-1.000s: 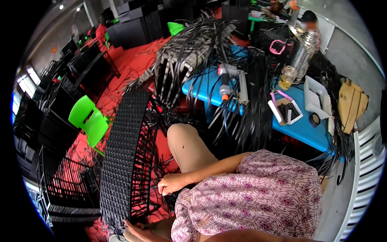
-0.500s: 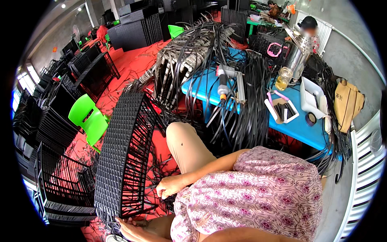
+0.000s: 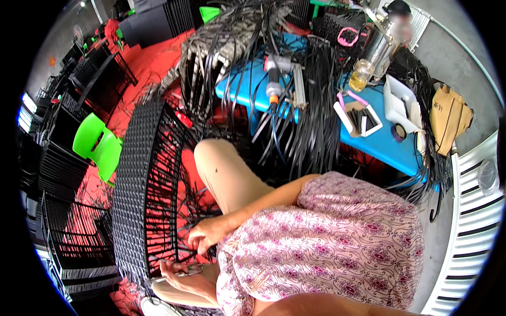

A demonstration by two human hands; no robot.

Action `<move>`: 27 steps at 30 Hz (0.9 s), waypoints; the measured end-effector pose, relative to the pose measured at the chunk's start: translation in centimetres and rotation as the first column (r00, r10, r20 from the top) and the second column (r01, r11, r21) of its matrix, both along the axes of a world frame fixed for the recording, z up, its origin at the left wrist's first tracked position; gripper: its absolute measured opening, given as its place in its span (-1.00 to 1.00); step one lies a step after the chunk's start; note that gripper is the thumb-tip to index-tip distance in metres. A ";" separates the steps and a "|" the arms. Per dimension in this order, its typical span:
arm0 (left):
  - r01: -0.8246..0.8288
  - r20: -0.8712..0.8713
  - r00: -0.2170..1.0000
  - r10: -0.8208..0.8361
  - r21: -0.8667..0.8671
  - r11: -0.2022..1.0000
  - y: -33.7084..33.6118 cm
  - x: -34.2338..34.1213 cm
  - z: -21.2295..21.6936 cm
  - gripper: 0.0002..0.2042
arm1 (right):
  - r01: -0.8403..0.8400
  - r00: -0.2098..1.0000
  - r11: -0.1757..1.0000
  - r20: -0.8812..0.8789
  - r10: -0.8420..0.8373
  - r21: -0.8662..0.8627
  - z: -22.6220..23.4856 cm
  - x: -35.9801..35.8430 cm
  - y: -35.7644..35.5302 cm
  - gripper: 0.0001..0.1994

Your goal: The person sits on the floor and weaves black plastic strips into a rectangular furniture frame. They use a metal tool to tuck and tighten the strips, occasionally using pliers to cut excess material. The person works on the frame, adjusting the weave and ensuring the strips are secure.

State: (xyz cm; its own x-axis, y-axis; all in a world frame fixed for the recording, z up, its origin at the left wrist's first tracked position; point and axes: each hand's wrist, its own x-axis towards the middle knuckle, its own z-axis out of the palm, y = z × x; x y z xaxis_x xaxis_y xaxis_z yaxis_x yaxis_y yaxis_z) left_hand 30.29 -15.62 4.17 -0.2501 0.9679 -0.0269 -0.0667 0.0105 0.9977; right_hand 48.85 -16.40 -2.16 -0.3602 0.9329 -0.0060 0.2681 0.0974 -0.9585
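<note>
A green plastic chair [image 3: 97,147] sits far to my left. Beside my knee stands the black woven frame [image 3: 145,195]. My left hand [image 3: 179,274] curls loosely at its lower edge around a thin metal tool [image 3: 182,272]; my right hand [image 3: 208,236] pinches dark strands inside it. The blue table [image 3: 379,142] is off right.

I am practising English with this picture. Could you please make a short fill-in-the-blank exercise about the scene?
1. Both hands work at a woven panel whose colour is ____.
2. The plastic chair left of the panel is ____.
3. The table with tools on it is ____.
4. The right hand lies ____ the left hand in the picture.

Missing words: black; green; blue; above
</note>
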 end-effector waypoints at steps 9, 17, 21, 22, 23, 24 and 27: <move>0.714 0.136 0.682 -0.718 0.088 0.695 4.5 10.7 0.4 -0.43 | 0.128 0.861 0.926 -0.423 -0.282 -0.356 4.3 5.5 -3.6 -0.70; 0.452 -0.566 0.770 -0.295 0.156 0.878 22.2 2.7 -2.6 -0.45 | 0.934 0.259 0.267 0.065 -0.964 0.237 7.0 21.7 -9.8 -0.69; 0.375 -0.858 0.514 -0.005 0.220 0.900 35.4 -7.1 -4.2 -0.42 | 0.666 -0.519 -0.019 0.445 -0.730 0.746 9.7 29.4 -14.8 -0.62; 0.360 -0.881 0.473 0.000 0.193 0.913 37.2 -7.7 -4.8 -0.41 | 0.633 -0.566 -0.032 0.435 -0.700 0.773 9.4 31.3 -16.6 -0.75; 0.373 -0.889 0.456 -0.037 0.153 0.915 38.3 -7.8 -5.2 -0.39 | 0.693 -0.579 -0.033 0.528 -0.622 0.720 8.9 32.6 -18.0 -0.70; 0.366 -0.891 0.452 -0.033 0.152 0.918 40.0 -8.7 -6.0 -0.36 | 0.747 -0.571 -0.041 0.610 -0.549 0.663 8.8 33.3 -18.3 -0.65; 0.399 -0.881 0.426 -0.206 -0.021 0.917 44.3 -12.9 -9.5 -0.29 | 0.691 -0.628 -0.014 0.590 -0.508 0.723 9.6 30.9 -16.3 -0.51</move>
State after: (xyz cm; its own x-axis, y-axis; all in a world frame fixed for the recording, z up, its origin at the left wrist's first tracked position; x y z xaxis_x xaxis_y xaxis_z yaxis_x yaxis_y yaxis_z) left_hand 17.37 28.72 -5.33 0.2574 0.9480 0.1871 0.7860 -0.3181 0.5301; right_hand 79.74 -32.74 7.48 0.8727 0.1649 0.4595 0.2430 -0.9631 -0.1159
